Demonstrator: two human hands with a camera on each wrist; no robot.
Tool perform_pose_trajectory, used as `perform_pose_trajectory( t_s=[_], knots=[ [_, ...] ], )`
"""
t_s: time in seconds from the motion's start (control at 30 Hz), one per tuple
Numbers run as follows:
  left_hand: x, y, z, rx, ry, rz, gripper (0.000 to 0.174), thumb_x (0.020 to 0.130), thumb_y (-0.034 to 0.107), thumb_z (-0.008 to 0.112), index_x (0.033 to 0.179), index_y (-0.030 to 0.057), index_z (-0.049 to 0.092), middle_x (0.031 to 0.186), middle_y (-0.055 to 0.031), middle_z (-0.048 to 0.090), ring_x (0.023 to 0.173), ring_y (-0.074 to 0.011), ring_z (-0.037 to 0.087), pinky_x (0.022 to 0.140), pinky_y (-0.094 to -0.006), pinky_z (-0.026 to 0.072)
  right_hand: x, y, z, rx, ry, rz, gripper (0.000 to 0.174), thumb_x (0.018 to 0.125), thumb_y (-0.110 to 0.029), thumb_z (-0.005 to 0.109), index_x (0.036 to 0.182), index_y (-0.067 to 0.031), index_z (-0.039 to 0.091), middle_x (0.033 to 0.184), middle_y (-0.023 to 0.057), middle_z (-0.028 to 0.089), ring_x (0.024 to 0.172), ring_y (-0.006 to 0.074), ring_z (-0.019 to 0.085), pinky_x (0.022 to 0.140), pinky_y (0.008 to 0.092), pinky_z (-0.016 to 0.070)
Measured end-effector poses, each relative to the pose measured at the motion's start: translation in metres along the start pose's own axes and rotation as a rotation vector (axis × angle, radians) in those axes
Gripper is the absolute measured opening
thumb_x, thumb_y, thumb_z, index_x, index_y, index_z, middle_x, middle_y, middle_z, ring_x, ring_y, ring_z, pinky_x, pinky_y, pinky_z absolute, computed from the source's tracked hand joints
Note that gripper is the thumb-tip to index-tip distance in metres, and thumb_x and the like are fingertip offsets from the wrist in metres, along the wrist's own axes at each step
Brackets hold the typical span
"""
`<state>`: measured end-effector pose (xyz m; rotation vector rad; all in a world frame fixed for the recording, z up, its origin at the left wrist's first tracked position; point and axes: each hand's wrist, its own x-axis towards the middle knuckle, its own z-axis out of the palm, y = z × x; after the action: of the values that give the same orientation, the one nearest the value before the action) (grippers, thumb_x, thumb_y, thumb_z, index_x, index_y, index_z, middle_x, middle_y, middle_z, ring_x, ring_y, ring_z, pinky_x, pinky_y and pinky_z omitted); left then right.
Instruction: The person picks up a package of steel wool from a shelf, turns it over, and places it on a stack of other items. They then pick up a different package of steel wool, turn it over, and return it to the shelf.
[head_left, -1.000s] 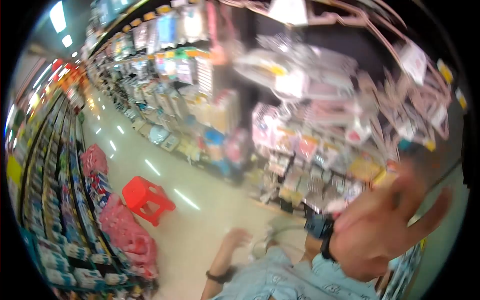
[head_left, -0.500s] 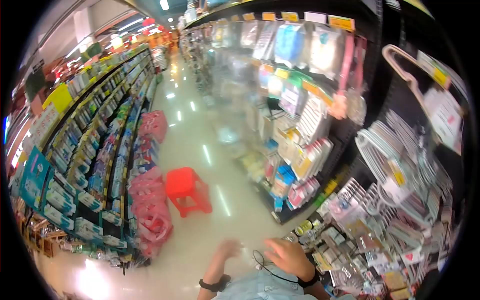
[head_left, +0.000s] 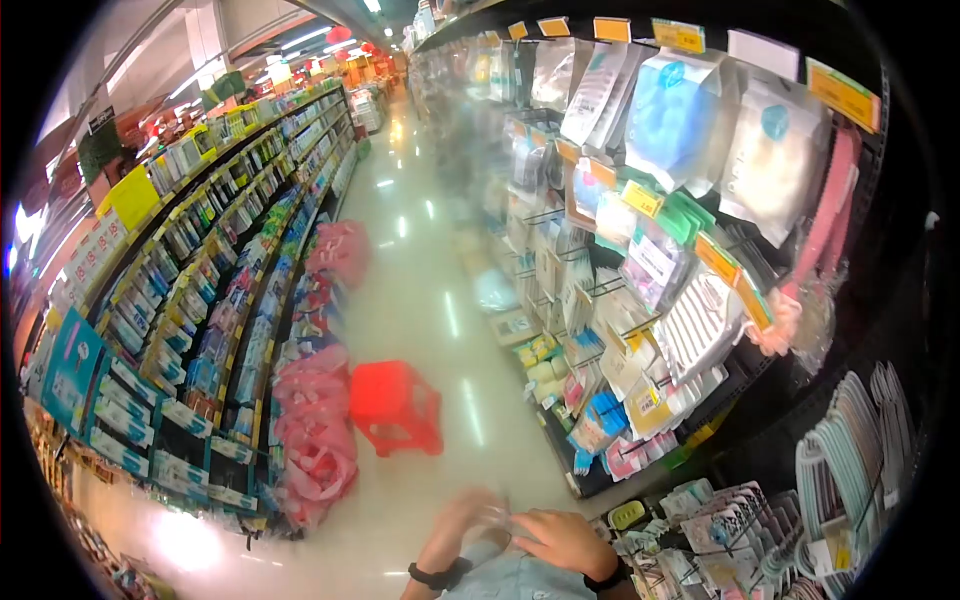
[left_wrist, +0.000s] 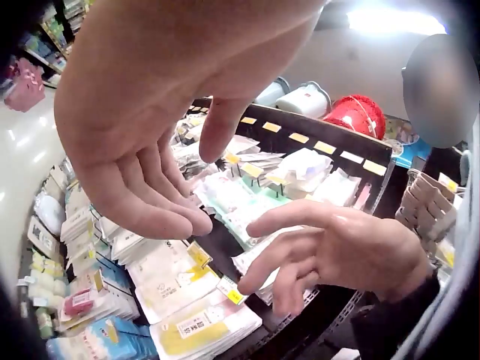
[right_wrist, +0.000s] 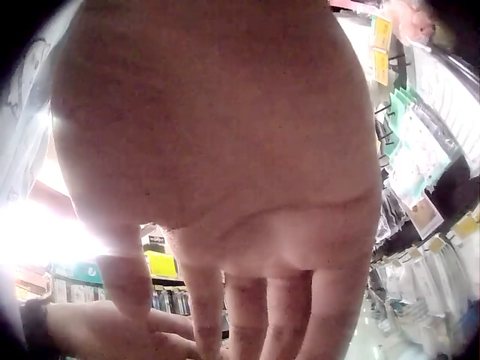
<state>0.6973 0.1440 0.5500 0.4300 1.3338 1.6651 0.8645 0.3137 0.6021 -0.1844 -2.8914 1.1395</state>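
Observation:
Low in front of the body, my left hand (head_left: 462, 532) and right hand (head_left: 568, 542) are close together, fingertips toward each other. Neither holds anything. The left wrist view has my left hand (left_wrist: 150, 112) large at the top, its fingers loosely bent, with the right hand (left_wrist: 345, 251) opposite it, fingers relaxed. Filling most of the right wrist view is the palm of my right hand (right_wrist: 225, 150), fingers extended downward; part of the left hand (right_wrist: 105, 330) shows at the lower left. Dark bands circle both wrists.
A red plastic stool (head_left: 395, 405) stands in the aisle, beside pink bags (head_left: 315, 430) along the left shelf (head_left: 215, 340). Hanging packets (head_left: 680, 120) line the right-hand rack. Clothes hangers (head_left: 845, 460) hang at the lower right. Shiny floor (head_left: 430, 290) runs between the shelves.
My right hand has come down from its raised place at the right to beside the left hand. The head view has swung right to left, so the hangers now sit at the lower right.

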Motion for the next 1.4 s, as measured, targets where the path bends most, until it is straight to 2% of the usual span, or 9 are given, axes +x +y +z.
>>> perform_pose_trajectory(
  t_s=[0.23,0.33,0.6,0.7,0.9,0.97,1.1,1.3,1.4],
  knots=[
    [0.119,0.052,-0.022,0.014,-0.067,0.019,0.037,0.109,0.023,0.044,0.133,-0.0013,0.057,0.127,-0.0127,0.067,0.116,-0.0207,0.064,0.102,-0.0354,0.0491,0.112,0.064,-0.009,-0.114,-0.115,-0.003,0.037,0.099,-0.038,0.060,0.125,-0.0112,0.062,0.100,0.0149,0.069,0.093,0.0372,0.068,0.077,0.0482,0.0537],
    [0.186,0.082,-0.035,0.023,-0.023,0.049,0.029,0.106,0.021,0.051,0.122,0.0004,0.063,0.116,-0.0106,0.070,0.106,-0.0198,0.067,0.094,-0.0344,0.0524,0.168,0.068,-0.051,-0.178,-0.101,-0.032,0.036,0.099,-0.037,0.060,0.124,-0.0116,0.062,0.097,0.0148,0.068,0.092,0.0371,0.068,0.077,0.0480,0.0541],
    [0.310,0.155,-0.080,0.025,0.115,0.139,0.027,0.105,0.018,0.050,0.121,0.0011,0.063,0.114,-0.0114,0.071,0.102,-0.0190,0.068,0.089,-0.0336,0.0530,0.312,0.115,-0.114,-0.333,-0.009,-0.001,0.035,0.097,-0.034,0.061,0.122,-0.0094,0.063,0.097,0.0156,0.069,0.092,0.0372,0.069,0.078,0.0484,0.0541],
    [0.330,0.156,-0.110,0.011,0.161,0.079,0.026,0.104,0.018,0.049,0.121,0.0016,0.061,0.114,-0.0138,0.071,0.102,-0.0195,0.068,0.089,-0.0326,0.0528,0.352,0.138,-0.119,-0.108,0.126,-0.178,0.033,0.098,-0.033,0.060,0.120,-0.0090,0.064,0.096,0.0154,0.069,0.092,0.0372,0.069,0.077,0.0485,0.0540],
    [0.398,0.160,-0.161,-0.088,0.217,0.001,0.027,0.105,0.019,0.049,0.122,0.0017,0.060,0.112,-0.0141,0.072,0.099,-0.0197,0.069,0.087,-0.0319,0.0536,0.436,0.195,-0.120,-0.142,-0.101,0.002,0.033,0.098,-0.035,0.058,0.120,-0.0115,0.065,0.095,0.0116,0.069,0.090,0.0346,0.069,0.074,0.0476,0.0544],
    [0.441,0.159,-0.185,-0.007,0.228,0.026,0.027,0.105,0.019,0.049,0.122,0.0012,0.060,0.112,-0.0144,0.072,0.098,-0.0197,0.069,0.085,-0.0314,0.0543,0.478,0.245,-0.112,-0.293,-0.067,-0.093,0.033,0.097,-0.036,0.059,0.118,-0.0116,0.065,0.093,0.0112,0.069,0.088,0.0340,0.069,0.072,0.0472,0.0546],
    [0.527,0.189,-0.216,0.050,0.261,0.108,0.027,0.105,0.018,0.049,0.123,0.0002,0.059,0.112,-0.0150,0.071,0.096,-0.0200,0.070,0.081,-0.0307,0.0552,0.547,0.238,-0.181,-0.203,0.178,-0.020,0.031,0.095,-0.034,0.060,0.114,-0.0105,0.068,0.091,0.0111,0.068,0.084,0.0337,0.069,0.071,0.0465,0.0550],
    [0.643,0.294,-0.212,0.108,0.070,0.142,0.026,0.106,0.017,0.047,0.123,0.0002,0.057,0.112,-0.0139,0.070,0.094,-0.0175,0.067,0.079,-0.0296,0.0531,0.618,0.231,-0.280,-0.326,0.615,0.249,0.021,0.092,-0.020,0.068,0.105,-0.0036,0.070,0.092,0.0160,0.070,0.081,0.0350,0.069,0.068,0.0442,0.0538],
    [0.694,0.322,-0.207,0.218,-0.046,0.146,0.026,0.106,0.018,0.047,0.123,0.0010,0.057,0.113,-0.0136,0.070,0.095,-0.0172,0.066,0.084,-0.0297,0.0520,0.616,0.217,-0.314,0.022,0.919,0.382,0.018,0.092,-0.016,0.069,0.100,0.0000,0.069,0.091,0.0177,0.071,0.079,0.0348,0.069,0.068,0.0396,0.0538]
  ],
)
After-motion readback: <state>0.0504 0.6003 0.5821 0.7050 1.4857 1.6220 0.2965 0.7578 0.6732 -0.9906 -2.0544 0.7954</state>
